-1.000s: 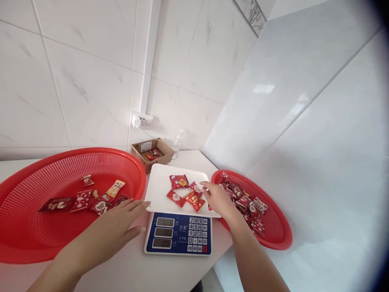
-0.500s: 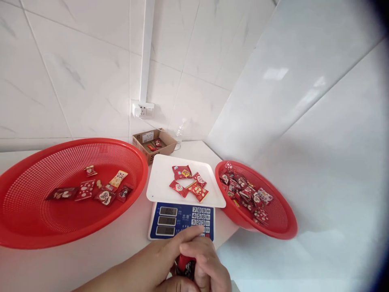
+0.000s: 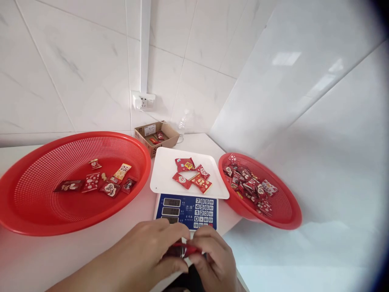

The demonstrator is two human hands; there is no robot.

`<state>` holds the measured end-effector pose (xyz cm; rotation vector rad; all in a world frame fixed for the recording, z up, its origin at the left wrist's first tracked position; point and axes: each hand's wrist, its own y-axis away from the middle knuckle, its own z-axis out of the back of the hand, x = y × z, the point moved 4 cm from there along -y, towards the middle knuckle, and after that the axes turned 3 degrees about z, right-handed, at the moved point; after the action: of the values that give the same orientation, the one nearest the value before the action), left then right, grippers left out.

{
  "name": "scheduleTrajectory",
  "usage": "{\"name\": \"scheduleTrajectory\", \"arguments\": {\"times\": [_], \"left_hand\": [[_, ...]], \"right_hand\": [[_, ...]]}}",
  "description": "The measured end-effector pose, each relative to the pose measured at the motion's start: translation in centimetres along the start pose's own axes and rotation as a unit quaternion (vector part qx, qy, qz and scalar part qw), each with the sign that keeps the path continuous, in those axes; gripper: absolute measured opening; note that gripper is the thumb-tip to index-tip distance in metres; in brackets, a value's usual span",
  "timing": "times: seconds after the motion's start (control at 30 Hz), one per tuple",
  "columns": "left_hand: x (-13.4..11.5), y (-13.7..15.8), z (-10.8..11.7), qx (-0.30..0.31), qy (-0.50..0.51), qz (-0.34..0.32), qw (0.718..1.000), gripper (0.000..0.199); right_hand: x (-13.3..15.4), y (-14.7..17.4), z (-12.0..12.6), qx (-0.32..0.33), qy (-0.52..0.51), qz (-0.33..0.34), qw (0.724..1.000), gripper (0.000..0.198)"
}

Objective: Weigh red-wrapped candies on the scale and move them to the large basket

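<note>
Between my two hands, low in the view, is a small dark red candy packet (image 3: pixel 181 250). My left hand (image 3: pixel 152 249) has its fingers closed round the packet's left part, and my right hand (image 3: pixel 214 255) pinches its right end. Part of the packet is hidden by fingers. Just beyond them stands a blue digital scale (image 3: pixel 189 207), its lower edge near my fingers. On the scale's white tray (image 3: pixel 164 168) lie several red candy packets (image 3: pixel 193 174).
To the left is a large red basket (image 3: pixel 33 221) with several loose packets. A smaller red basket (image 3: pixel 288 202) at the right holds a heap of packets. Behind the scale are a cardboard box (image 3: pixel 158 138) with packets inside, a clear bottle (image 3: pixel 182 121) and a wall socket (image 3: pixel 144 101).
My hands have drawn apart from a clasp, and the packet now lies sideways between them. More of the scale's keypad shows. The view has shifted slightly.
</note>
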<state>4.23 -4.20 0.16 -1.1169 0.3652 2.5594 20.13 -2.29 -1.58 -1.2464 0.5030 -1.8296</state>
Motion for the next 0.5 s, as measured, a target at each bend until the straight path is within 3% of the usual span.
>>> {"name": "scheduleTrajectory", "arguments": {"times": [0.1,0.23,0.5], "left_hand": [[0.7,0.2,0.7,-0.053,-0.02,-0.034,0.998,0.015],[1.2,0.8,1.5,-0.092,-0.042,-0.082,0.991,0.023],[1.3,0.4,0.4,-0.009,-0.033,-0.054,0.998,0.016]], "right_hand": [[-0.6,-0.7,0.3,-0.033,0.012,-0.042,0.998,0.026],[-0.8,-1.2,0.0,-0.013,-0.014,-0.056,0.998,0.031],[-0.3,-1.0,-1.2,0.04,-0.019,-0.035,0.998,0.025]]}}
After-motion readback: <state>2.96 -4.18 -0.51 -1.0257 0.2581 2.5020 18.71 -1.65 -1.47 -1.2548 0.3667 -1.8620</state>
